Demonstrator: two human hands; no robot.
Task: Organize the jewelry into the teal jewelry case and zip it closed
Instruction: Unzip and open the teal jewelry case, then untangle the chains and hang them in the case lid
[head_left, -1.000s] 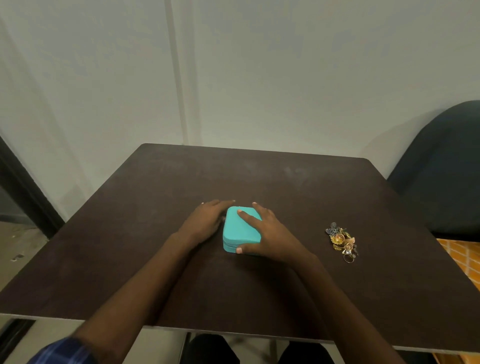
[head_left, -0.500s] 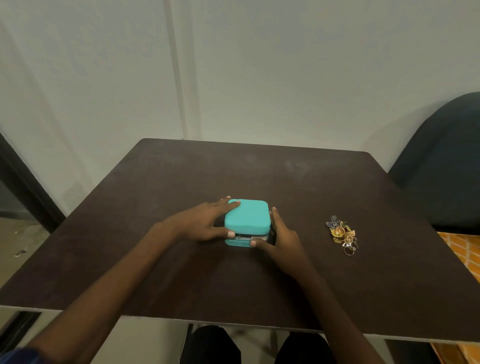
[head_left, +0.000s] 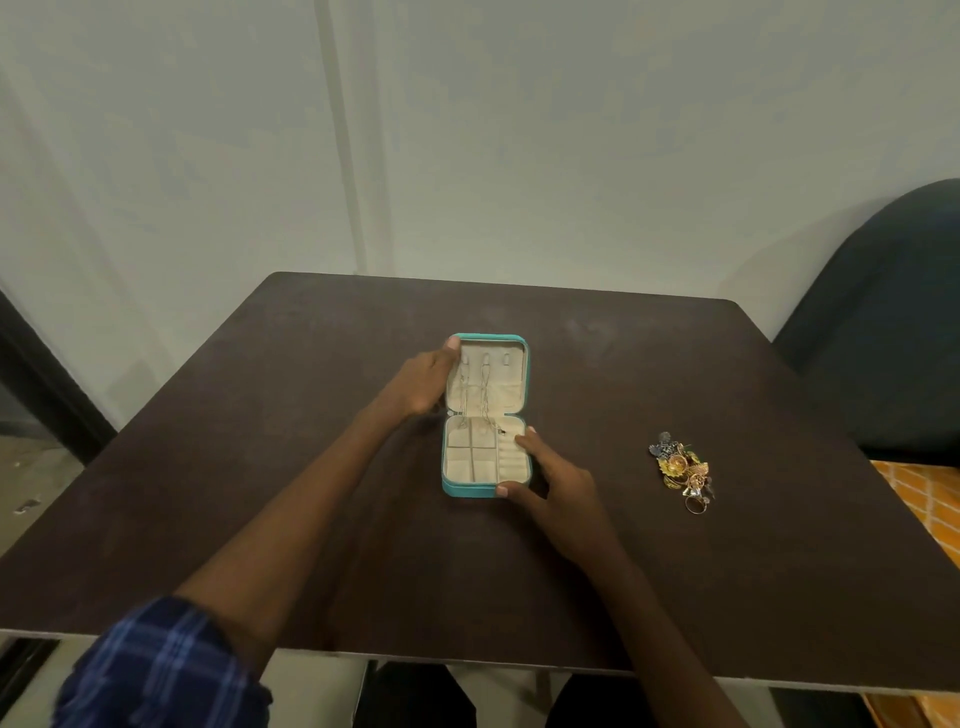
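Observation:
The teal jewelry case (head_left: 470, 489) lies open in the middle of the dark table, showing a cream lining with small compartments. Its lid (head_left: 523, 374) stands raised at the far side, with thin chains hanging down from its hooks into the base. My left hand (head_left: 421, 382) grips the lid's left edge. My right hand (head_left: 553, 480) holds the base at its front right corner, thumb on the front wall and a finger on the right rim. A pile of gold and dark jewelry (head_left: 680, 470), with a ring at its near end, lies on the table to the right.
The dark brown table (head_left: 260, 467) stands against a pale wall. A dark blue chair (head_left: 883, 332) is at the right, beyond the table's edge. An orange patterned surface (head_left: 930, 499) shows at the right below the table.
The case was shut under both hands a second ago. Its lid has since swung up and back, held by my left hand, while my right hand shifted to the base's front right corner.

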